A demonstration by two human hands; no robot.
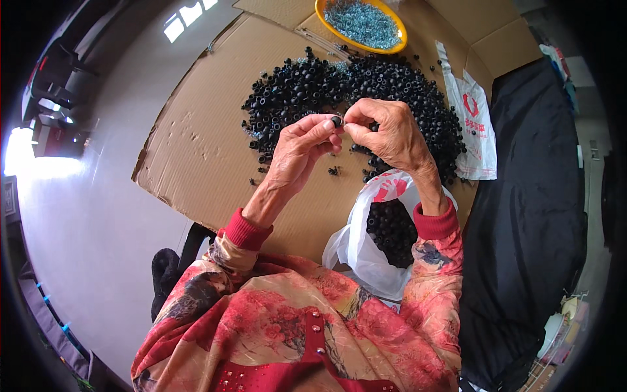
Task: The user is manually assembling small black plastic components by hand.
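Observation:
Between thumb and fingers, my left hand (302,142) pinches a small round black plastic piece (336,121). Close against it, my right hand (386,133) has its thumb and forefinger pressed together; what they grip, if anything, is too small to make out. Both hands are raised over a wide pile of black plastic pieces (287,88), many of them hollow and cup-shaped. Below my right wrist, an opened white plastic bag (353,245) holds more black pieces (390,225).
A flattened cardboard sheet (196,130) lies under the pile. At the far side is a yellow oval basin (319,14) of small clear bluish pieces (362,25). A flat white plastic bag (480,157) lies to the right, beside black cloth (529,196). Grey floor (124,163) stretches along the left.

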